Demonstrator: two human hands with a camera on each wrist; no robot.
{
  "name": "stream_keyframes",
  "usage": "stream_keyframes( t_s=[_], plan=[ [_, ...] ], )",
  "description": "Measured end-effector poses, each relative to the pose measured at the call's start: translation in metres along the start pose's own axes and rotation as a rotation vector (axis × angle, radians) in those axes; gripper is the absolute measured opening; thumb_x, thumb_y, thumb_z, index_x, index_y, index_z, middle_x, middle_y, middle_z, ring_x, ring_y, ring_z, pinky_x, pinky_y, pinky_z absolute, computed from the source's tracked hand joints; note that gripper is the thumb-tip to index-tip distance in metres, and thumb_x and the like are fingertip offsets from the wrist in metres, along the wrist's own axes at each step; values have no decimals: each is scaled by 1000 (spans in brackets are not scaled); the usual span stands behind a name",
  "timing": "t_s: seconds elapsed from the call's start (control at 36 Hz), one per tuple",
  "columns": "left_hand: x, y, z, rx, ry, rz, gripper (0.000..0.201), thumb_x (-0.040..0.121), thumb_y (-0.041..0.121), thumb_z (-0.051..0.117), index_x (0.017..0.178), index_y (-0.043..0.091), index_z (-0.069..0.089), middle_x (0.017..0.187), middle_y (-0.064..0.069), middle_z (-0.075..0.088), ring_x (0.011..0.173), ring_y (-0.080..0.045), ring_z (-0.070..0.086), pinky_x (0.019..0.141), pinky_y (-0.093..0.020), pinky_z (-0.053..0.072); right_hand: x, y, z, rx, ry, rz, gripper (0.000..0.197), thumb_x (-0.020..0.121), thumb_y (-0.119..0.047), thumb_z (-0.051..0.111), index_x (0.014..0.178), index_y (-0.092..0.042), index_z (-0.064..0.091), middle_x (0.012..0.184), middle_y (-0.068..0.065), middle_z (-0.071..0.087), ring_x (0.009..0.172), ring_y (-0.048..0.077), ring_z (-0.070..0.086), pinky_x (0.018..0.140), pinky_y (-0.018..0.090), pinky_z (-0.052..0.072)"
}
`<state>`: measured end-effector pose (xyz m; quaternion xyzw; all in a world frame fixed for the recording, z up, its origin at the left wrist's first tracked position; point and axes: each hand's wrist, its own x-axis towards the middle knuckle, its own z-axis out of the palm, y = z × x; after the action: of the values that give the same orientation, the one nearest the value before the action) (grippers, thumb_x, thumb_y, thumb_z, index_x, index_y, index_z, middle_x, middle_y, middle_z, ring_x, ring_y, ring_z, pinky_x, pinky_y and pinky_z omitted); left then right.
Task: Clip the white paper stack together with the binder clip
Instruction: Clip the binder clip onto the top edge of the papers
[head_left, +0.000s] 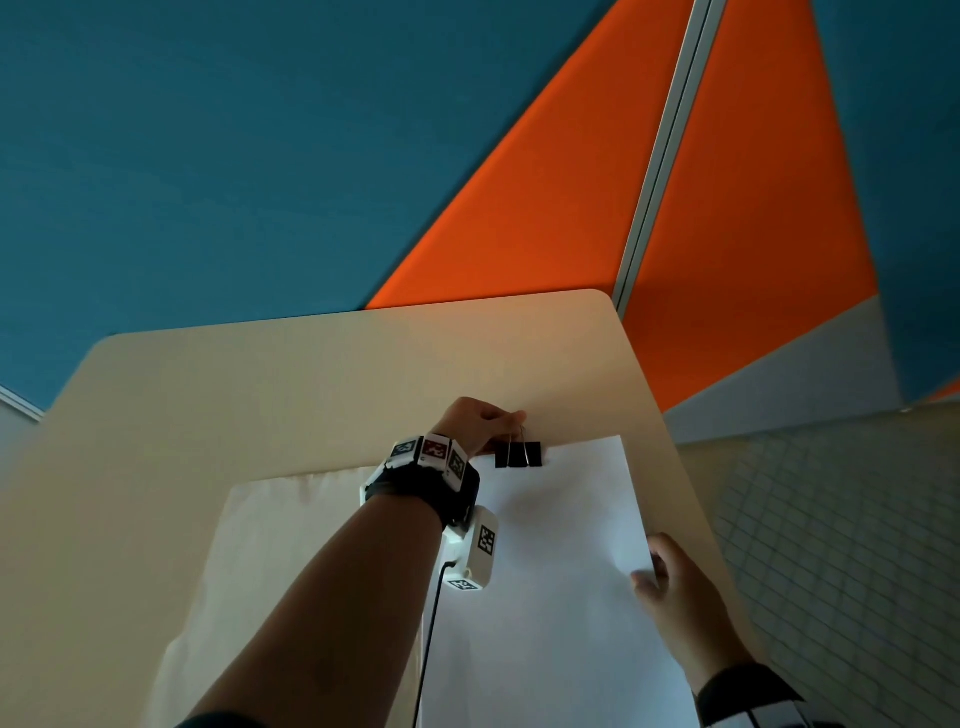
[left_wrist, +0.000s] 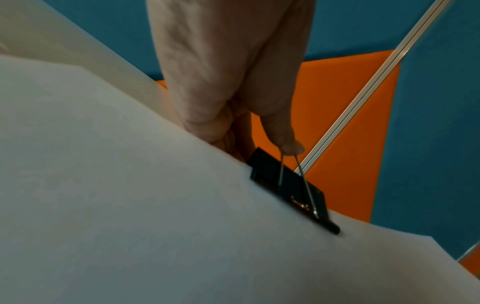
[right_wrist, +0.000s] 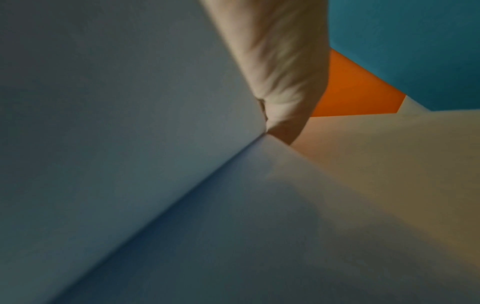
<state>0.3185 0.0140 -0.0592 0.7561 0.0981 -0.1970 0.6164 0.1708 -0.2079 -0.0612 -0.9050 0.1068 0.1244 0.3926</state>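
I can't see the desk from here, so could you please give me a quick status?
Left hand pinches black binder clip wire handle. Clip sits on white paper stack far edge. Right hand grips stack's right edge. Nothing in the way.

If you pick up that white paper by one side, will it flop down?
Probably a bit. The white paper stack looks thin, and its edge already bends where the right hand grips it. The binder clip on its far edge, held by the left hand, should keep sheets from fanning apart.

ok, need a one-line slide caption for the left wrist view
Left hand pinches the wire handle of the black binder clip seated on the edge of the white paper stack.
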Motion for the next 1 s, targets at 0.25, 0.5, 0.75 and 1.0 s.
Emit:
stream_keyframes(
  t_s=[0.25,0.5,0.75,1.0],
  plan=[
    [-1,1,0,29,-12,4,18,78,24,68,65,12,71,72,-9,66,77,-25,61,95,-41,51,0,-2,3,48,27,83,38,83,-4,57,120,-7,50,103,14,62,95,26,56,78,24,35],
    [-3,3,-1,112,-16,23,21,78,26,67,60,17,70,45,12,67,67,-17,62,92,-40,51,-1,-2,7,109,73,148,34,82,-5,59,115,-2,52,90,8,57,85,21,49,77,29,38],
    [-7,2,2,202,35,30,28,67,44,70,61,17,73,79,-20,68,76,-26,60,94,-55,50,-4,-5,12,143,152,157,33,80,-6,62,112,-5,57,110,17,66,101,31,59,87,38,46],
    [-12,4,2,205,-8,62,20,71,40,69,60,24,70,77,-13,66,78,-23,58,95,-52,48,-5,-6,12,1,227,62,25,74,-6,68,97,-6,58,88,11,63,80,24,55,70,26,36]
  ],
)
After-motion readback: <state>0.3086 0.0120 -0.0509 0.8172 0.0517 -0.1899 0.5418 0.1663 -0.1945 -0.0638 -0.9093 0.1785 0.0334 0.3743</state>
